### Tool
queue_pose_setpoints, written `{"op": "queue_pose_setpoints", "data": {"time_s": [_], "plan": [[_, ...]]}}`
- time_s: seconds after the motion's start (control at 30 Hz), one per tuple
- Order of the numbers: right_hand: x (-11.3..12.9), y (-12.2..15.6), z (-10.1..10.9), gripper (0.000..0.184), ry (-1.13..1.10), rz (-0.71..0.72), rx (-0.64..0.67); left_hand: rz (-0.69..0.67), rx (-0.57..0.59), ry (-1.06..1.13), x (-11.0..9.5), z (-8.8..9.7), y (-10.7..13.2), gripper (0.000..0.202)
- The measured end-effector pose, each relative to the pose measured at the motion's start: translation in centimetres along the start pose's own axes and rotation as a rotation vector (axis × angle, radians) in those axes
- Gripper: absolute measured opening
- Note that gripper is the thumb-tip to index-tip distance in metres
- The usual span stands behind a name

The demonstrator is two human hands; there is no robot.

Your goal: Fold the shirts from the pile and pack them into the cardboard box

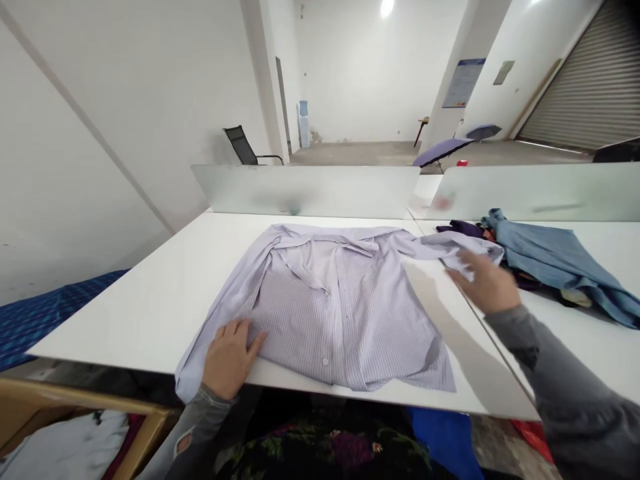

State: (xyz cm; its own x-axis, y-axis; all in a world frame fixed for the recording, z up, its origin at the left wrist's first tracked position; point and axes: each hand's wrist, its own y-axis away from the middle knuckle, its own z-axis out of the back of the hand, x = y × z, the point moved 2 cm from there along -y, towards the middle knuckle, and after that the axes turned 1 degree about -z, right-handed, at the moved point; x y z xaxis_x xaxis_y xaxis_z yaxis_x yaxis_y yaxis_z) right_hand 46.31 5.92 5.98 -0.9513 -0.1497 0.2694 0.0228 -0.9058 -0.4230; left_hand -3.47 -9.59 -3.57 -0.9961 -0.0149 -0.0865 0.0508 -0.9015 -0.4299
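Observation:
A pale lilac striped button shirt (340,300) lies spread face up on the white table (150,293), collar toward the far side. My left hand (229,357) rests flat on the shirt's left sleeve near the front table edge, fingers stretched out. My right hand (485,280) hovers over the far end of the shirt's right sleeve (450,247), fingers extended; it is slightly smeared by motion.
A blue denim garment (560,260) and dark purple clothes (463,229) lie piled on the adjoining table at right. Frosted divider panels (310,190) stand along the far edge. A wooden crate with clothes (75,433) sits below left. A chair (240,143) and umbrellas (445,150) stand beyond.

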Motion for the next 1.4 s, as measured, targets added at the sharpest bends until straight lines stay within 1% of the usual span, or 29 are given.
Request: {"op": "queue_pose_setpoints", "data": {"time_s": [0.03, 0.07, 0.1, 0.13, 0.17, 0.2, 0.23, 0.3, 0.33, 0.4, 0.47, 0.5, 0.53, 0.6, 0.63, 0.7, 0.77, 0.8, 0.87, 0.93, 0.97, 1.03, 1.07, 1.1, 1.17, 1.27, 1.3, 1.33, 1.4], "plan": [[1.9, 2.3, -1.2, 0.051, -0.161, 0.145, 0.173, 0.002, 0.016, -0.036, 0.0, -0.2, 0.0, 0.022], [4.0, 4.9, -2.6, 0.056, -0.28, 0.34, 0.411, -0.003, 0.033, -0.066, 0.1, -0.5, -0.1, 0.02], [6.0, 7.6, -3.8, 0.06, -0.35, 0.502, 0.562, -0.017, 0.048, -0.084, 0.1, -0.8, -0.3, 0.02], [7.7, 10.0, -4.7, 0.058, -0.381, 0.599, 0.633, -0.031, 0.059, -0.09, 0.0, -1.0, -0.5, 0.021], [9.0, 11.8, -5.3, 0.046, -0.388, 0.606, 0.614, -0.04, 0.062, -0.08, 0.0, -1.2, -0.7, 0.023], [9.8, 13.1, -5.7, 0.037, -0.409, 0.584, 0.57, -0.04, 0.06, -0.047, 0.1, -1.3, -1.0, 0.023], [10.3, 13.7, -5.7, 0.031, -0.45, 0.519, 0.515, -0.023, 0.056, 0.015, 0.2, -1.2, -1.3, 0.022], [10.0, 13.5, -5.1, 0.028, -0.6, 0.321, 0.459, 0.065, 0.055, 0.232, 0.6, -0.7, -1.7, 0.02], [9.5, 12.9, -4.5, 0.029, -0.7, 0.209, 0.47, 0.125, 0.049, 0.365, 0.9, -0.3, -1.9, 0.02], [8.4, 11.6, -3.5, 0.034, -0.892, -0.005, 0.548, 0.246, 0.006, 0.564, 1.5, 0.8, -1.7, 0.021], [7.7, 10.7, -2.9, 0.041, -1.035, -0.156, 0.668, 0.289, -0.018, 0.599, 1.5, 1.7, -1.0, 0.026], [7.6, 10.5, -2.9, 0.044, -1.083, -0.203, 0.731, 0.261, -0.009, 0.572, 1.2, 2.0, -0.4, 0.027], [7.6, 10.5, -3.0, 0.045, -1.115, -0.233, 0.785, 0.202, 0.014, 0.535, 0.6, 2.1, 0.2, 0.029], [7.8, 10.7, -3.7, 0.045, -1.16, -0.257, 0.843, 0.021, 0.069, 0.46, -0.9, 1.7, 1.4, 0.033], [7.9, 10.8, -4.0, 0.045, -1.179, -0.255, 0.842, -0.07, 0.087, 0.424, -1.6, 1.3, 1.8, 0.034], [8.0, 10.6, -4.4, 0.044, -1.199, -0.227, 0.807, -0.196, 0.103, 0.377, -2.9, 0.5, 2.1, 0.026], [7.9, 10.1, -4.2, 0.042, -1.171, -0.171, 0.758, -0.226, 0.096, 0.448, -3.3, 0.2, 1.5, 0.022], [7.7, 9.7, -3.9, 0.041, -1.142, -0.136, 0.738, -0.198, 0.088, 0.533, -3.1, 0.4, 1.0, 0.024], [7.5, 8.9, -2.9, 0.04, -1.089, -0.055, 0.721, -0.058, 0.08, 0.721, -2.1, 1.2, -0.3, 0.025], [7.3, 8.2, -1.8, 0.042, -1.047, 0.031, 0.763, 0.116, 0.083, 0.845, -0.6, 2.5, -1.6, 0.031], [7.3, 7.8, -1.3, 0.043, -1.021, 0.075, 0.801, 0.171, 0.1, 0.878, 0.1, 3.1, -2.2, 0.037], [7.2, 6.8, -1.0, 0.044, -0.946, 0.139, 0.821, 0.198, 0.128, 0.897, 1.2, 4.1, -3.2, 0.047], [7.0, 6.1, -1.2, 0.045, -0.901, 0.149, 0.786, 0.192, 0.137, 0.872, 1.6, 4.3, -3.8, 0.049], [6.8, 5.3, -1.6, 0.046, -0.855, 0.148, 0.722, 0.181, 0.141, 0.815, 1.9, 4.3, -4.4, 0.049], [6.3, 3.4, -3.1, 0.045, -0.748, 0.128, 0.535, 0.135, 0.115, 0.629, 2.1, 3.6, -5.7, 0.04], [5.9, 0.1, -6.4, 0.032, -0.525, 0.12, 0.268, -0.005, 0.123, 0.381, 1.1, 1.3, -8.7, 0.02], [6.1, -1.0, -7.7, 0.03, -0.449, 0.123, 0.202, -0.039, 0.139, 0.323, 0.5, 0.3, -9.9, 0.02], [6.4, -2.2, -8.9, 0.032, -0.378, 0.124, 0.159, -0.053, 0.16, 0.266, -0.1, -0.7, -11.2, 0.026], [7.4, -4.5, -11.3, 0.046, -0.246, 0.112, 0.135, -0.041, 0.203, 0.134, -1.4, -2.6, -14.1, 0.036]]}}
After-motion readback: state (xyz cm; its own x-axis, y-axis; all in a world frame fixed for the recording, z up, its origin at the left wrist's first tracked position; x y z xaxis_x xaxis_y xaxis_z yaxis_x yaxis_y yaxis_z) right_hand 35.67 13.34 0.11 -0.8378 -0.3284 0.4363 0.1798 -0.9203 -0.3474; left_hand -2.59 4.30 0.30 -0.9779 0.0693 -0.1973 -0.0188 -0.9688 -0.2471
